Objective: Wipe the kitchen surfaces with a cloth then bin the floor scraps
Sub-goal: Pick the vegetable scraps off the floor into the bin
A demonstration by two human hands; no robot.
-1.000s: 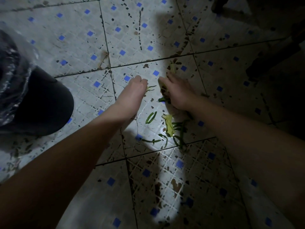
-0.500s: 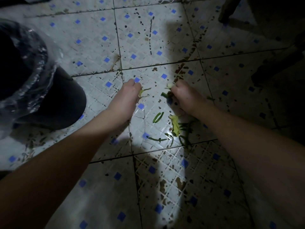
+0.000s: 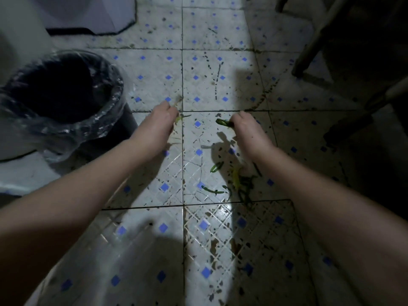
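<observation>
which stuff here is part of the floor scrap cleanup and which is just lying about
Part of the job:
- left hand, grip on a yellowish scrap
- right hand, grip on a green scrap
- loose scraps on the tiles
- lined bin

Just lying about:
- furniture legs
- grey object, top left

The left hand [image 3: 157, 127] and right hand [image 3: 249, 132] hide their fingertips round blurred scraps [image 3: 221, 122] (bin [image 3: 116, 90] interior black).

Hands lifted off the floor [image 3: 154, 69] and drew apart: left hand [image 3: 154, 129] gripping pale scraps [image 3: 179, 118], right hand [image 3: 249, 133] gripping green strip [image 3: 221, 122].
</observation>
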